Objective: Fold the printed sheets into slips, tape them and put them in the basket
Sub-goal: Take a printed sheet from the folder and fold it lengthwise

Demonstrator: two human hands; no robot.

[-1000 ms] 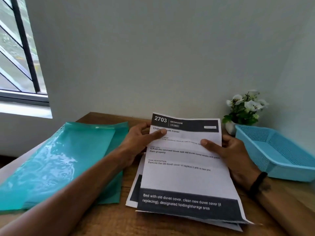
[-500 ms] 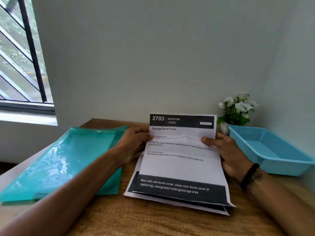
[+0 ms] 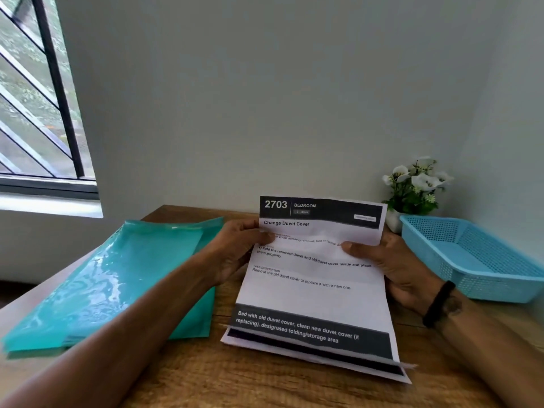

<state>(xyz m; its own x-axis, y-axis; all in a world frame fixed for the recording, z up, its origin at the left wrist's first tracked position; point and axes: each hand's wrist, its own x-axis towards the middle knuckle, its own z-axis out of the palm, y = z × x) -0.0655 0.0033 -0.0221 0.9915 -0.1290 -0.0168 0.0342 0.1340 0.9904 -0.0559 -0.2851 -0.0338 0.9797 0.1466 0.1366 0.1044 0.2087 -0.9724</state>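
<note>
A printed sheet (image 3: pixel 312 290) headed "2703 BEDROOM" stands tilted up over the wooden table (image 3: pixel 265 384). My left hand (image 3: pixel 235 248) pinches its left edge, thumb on the front. My right hand (image 3: pixel 391 266) pinches the right edge, thumb on the print. The top part bends toward me along a crease at thumb height. More printed sheets (image 3: pixel 368 368) lie flat under its lower edge. The blue mesh basket (image 3: pixel 482 260) sits at the right, and nothing shows inside it.
Teal plastic folders (image 3: pixel 117 278) lie stacked on the left of the table. A small white pot of white flowers (image 3: pixel 415 189) stands behind the basket against the wall. A barred window (image 3: pixel 38 98) is at the far left.
The top of the sheet has bent further along the crease. My left forefinger has left the front of the page, and the hand now pinches the edge. The view has shifted slightly.
</note>
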